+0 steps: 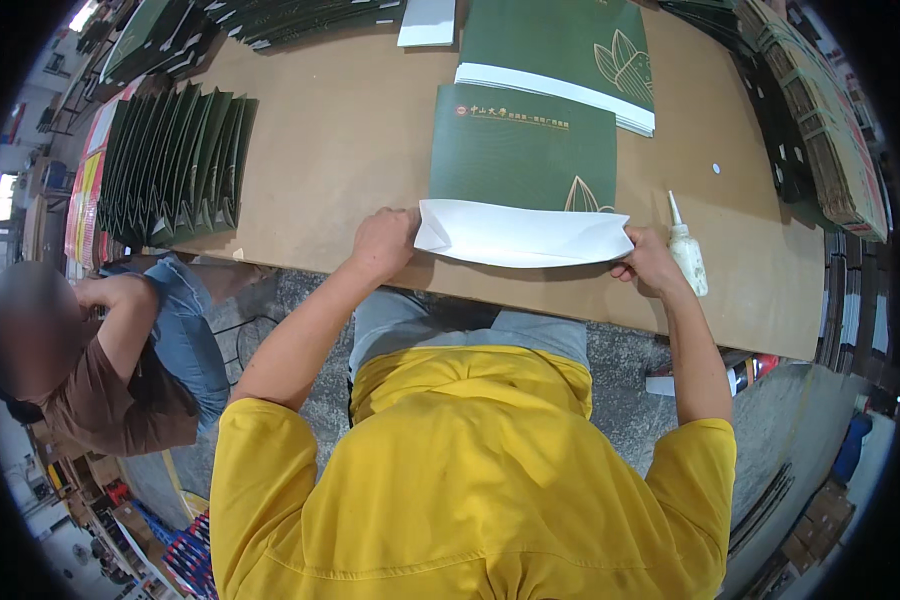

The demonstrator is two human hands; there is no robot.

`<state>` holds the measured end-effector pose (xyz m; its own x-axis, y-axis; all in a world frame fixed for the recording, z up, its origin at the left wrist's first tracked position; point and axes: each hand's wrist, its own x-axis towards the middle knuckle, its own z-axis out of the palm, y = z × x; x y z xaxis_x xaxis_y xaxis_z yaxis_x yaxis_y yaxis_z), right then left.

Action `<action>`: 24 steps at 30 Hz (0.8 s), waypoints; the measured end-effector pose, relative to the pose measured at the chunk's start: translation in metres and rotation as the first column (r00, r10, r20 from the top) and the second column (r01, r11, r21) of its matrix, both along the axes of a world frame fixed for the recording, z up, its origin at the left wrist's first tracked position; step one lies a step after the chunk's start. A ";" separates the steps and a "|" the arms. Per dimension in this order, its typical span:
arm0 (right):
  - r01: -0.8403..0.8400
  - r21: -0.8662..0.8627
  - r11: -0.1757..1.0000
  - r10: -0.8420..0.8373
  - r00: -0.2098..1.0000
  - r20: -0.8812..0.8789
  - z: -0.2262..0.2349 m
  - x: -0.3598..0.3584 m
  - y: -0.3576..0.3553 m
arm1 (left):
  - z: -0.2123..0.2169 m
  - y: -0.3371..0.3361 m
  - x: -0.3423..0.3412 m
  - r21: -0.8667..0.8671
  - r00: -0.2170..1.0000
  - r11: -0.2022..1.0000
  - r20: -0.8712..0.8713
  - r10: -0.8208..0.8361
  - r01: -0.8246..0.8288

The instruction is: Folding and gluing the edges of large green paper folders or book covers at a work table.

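Observation:
A flat green paper bag (520,155) with a gold leaf print lies in front of me. Its near end is a white flap (525,235), folded up and slightly bowed, with pointed corners. My left hand (385,243) is closed on the flap's left end. At the right end my right hand (652,262) pinches the corner, thumb and fingers together. Just beyond my right hand lies a small squeeze bottle (687,258) with a thin nozzle and pale contents.
Behind the bag lies a stack of similar green bags (540,45) with white edges. Several folded green bags (175,165) stand in a row at the left of the brown tabletop (320,130). Bundled cardboard (815,120) lines the right edge. A person (120,370) sits at my left.

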<state>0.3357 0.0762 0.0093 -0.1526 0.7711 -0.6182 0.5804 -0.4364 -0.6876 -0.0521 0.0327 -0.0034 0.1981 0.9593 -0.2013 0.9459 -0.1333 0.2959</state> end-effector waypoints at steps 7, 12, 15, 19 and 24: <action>-0.041 0.476 0.879 -0.004 0.996 0.093 0.052 -0.001 -0.005 | 0.026 0.006 0.005 -0.151 0.999 0.988 -0.027 0.028 -0.032; -0.337 0.402 0.851 0.431 0.886 -0.170 0.100 -0.133 -0.013 | 0.000 0.003 -0.002 -0.091 1.000 0.996 0.009 0.022 -0.021; -0.745 0.501 0.441 0.720 0.627 0.298 0.045 -0.180 0.003 | 0.006 0.003 0.006 -0.082 0.999 0.996 0.037 0.040 -0.037; -0.864 0.441 0.243 0.709 0.469 0.527 0.026 -0.207 0.001 | 0.004 -0.002 0.005 -0.050 0.993 0.997 0.102 0.058 -0.053; -0.888 0.437 0.141 0.656 0.414 0.631 0.016 -0.221 -0.011 | 0.001 -0.009 -0.001 0.068 0.980 0.996 0.195 0.048 -0.063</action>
